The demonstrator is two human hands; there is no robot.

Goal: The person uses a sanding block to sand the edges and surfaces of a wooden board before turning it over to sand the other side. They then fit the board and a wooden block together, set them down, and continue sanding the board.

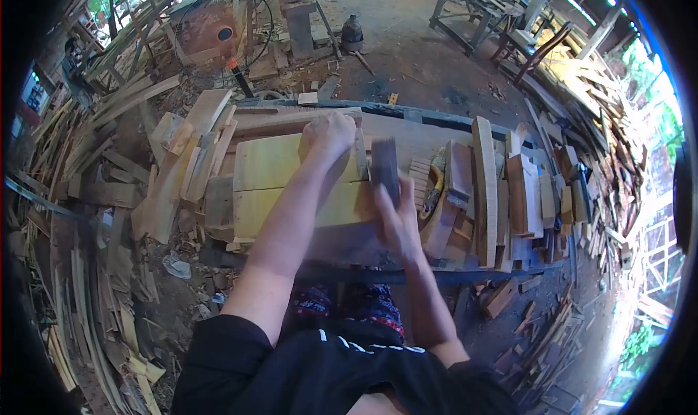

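Observation:
A pale yellow wooden panel [269,164], made of two boards side by side, lies on the workbench [407,128]. My left hand [331,133] is closed in a fist at the panel's far right part; whatever it holds is hidden. In my right hand [396,215] is a dark wooden block [384,169], upright in view and slightly blurred, beside the panel's right edge. The fingers wrap round its near end. A thin wooden strip [360,153] runs along that same edge.
Wood pieces [460,169] crowd the bench's right side, near a yellow-handled tool [435,189]. More boards [207,117] lean at the left. Beyond the bench stand a round fan [225,34] and a dark jug [352,33]. Scrap wood covers the floor on both sides.

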